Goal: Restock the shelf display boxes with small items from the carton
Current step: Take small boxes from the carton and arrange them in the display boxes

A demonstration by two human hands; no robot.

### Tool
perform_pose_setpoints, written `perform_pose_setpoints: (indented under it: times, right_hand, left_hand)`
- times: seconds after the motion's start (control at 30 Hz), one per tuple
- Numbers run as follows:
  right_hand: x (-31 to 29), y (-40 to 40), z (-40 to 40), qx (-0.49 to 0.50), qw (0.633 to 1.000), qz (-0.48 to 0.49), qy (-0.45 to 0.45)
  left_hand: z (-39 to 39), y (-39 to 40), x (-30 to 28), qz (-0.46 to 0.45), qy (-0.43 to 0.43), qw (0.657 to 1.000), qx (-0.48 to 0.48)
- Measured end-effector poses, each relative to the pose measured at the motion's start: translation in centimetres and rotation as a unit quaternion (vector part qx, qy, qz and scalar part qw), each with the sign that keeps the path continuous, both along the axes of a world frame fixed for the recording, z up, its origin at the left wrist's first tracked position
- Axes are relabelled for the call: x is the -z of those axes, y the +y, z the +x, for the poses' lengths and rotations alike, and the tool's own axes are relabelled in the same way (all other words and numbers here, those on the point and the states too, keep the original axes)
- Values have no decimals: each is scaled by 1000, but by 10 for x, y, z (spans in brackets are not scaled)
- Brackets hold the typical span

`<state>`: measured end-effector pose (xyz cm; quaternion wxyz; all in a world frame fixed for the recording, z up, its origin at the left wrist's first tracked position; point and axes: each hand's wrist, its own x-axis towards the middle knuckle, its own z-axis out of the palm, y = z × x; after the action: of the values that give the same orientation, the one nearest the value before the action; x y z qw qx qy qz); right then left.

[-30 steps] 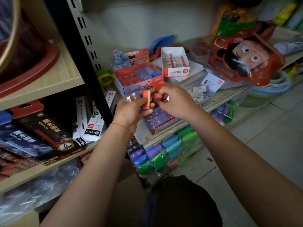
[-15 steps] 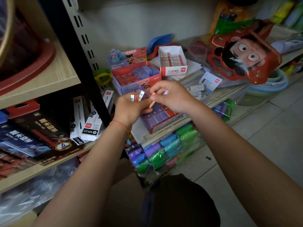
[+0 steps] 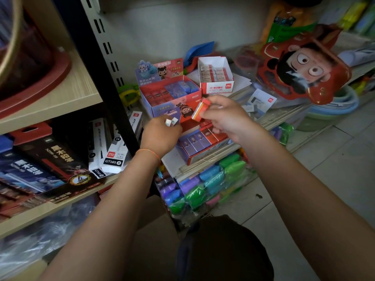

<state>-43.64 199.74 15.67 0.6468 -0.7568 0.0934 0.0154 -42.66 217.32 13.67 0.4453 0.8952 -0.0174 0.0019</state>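
Erasers, small boxed, red and orange: one unit (image 3: pixel 199 110) pinched between thumb and fingers of the right hand (image 3: pixel 225 116), held above the open display boxes, at 12 o'clock from the person's lap
Left hand (image 3: pixel 160 134): fingers curled around a few more small white-ended pieces (image 3: pixel 171 121), at 9 o'clock from the right hand; judged a reserve stock, kept close so units can pass across one at a time
Upper display box (image 3: pixel 168 94), red and blue with cartoon header card: partly filled, rows standing on end; sits at 11 o'clock from the held unit
Lower display box (image 3: pixel 203 142), red and blue: rows packed upright, directly beneath both hands, at 6 o'clock; likely destination, though which box cannot be told
White display box (image 3: pixel 216 75): at 1 o'clock, holds flat white units
Shelf (image 3: pixel 280 116): wire type, bearing all three boxes
Carton: not identified with certainty in view
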Motion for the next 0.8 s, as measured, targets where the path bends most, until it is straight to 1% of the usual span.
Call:
perform_pose_setpoints:
  times: [0.07, 0.13, 0.23, 0.3, 0.37, 0.47, 0.5, 0.53, 0.6, 0.63, 0.67, 0.7, 0.73, 0.8]
  right_hand:
    - [5, 4, 1, -10, 984, -167, -61]
    - [9, 7, 2, -44, 956, -266, -118]
    - [13, 7, 3, -73, 900, -398, -164]
    - [15, 10, 4, -65, 865, -461, -185]
    - [17, 14, 4, -68, 842, -498, -193]
    - [17, 18, 4, -75, 779, -593, -189]
    - [16, 19, 4, -71, 775, -597, -195]
    - [16, 20, 5, -71, 795, -570, -194]
    - [15, 27, 4, -89, 877, -436, -181]
    - [16, 30, 3, -100, 903, -380, -173]
    - [17, 34, 3, -113, 907, -369, -170]
    - [17, 36, 5, -121, 892, -401, -168]
    - [16, 38, 7, -123, 864, -458, -170]
    - [9, 40, 11, -120, 788, -579, -171]
  left_hand:
    - [0, 1, 5, -61, 24, 998, -19]
    - [-1, 2, 10, -110, 36, 992, -42]
    - [-3, 3, 19, -175, 66, 980, -75]
    - [-5, 2, 24, -218, 81, 970, -78]
    - [-6, 3, 26, -251, 85, 961, -80]
    - [-7, 4, 27, -277, 88, 954, -77]
    - [-8, 4, 27, -284, 91, 952, -74]
    - [-9, 4, 27, -290, 94, 950, -72]
    - [-10, 4, 29, -304, 100, 945, -70]
    - [-11, 4, 29, -309, 101, 943, -70]
    - [-11, 4, 30, -313, 101, 942, -70]
    - [-12, 4, 31, -314, 100, 942, -71]
    - [-12, 4, 31, -314, 100, 941, -71]
    - [-13, 4, 31, -314, 102, 941, -68]
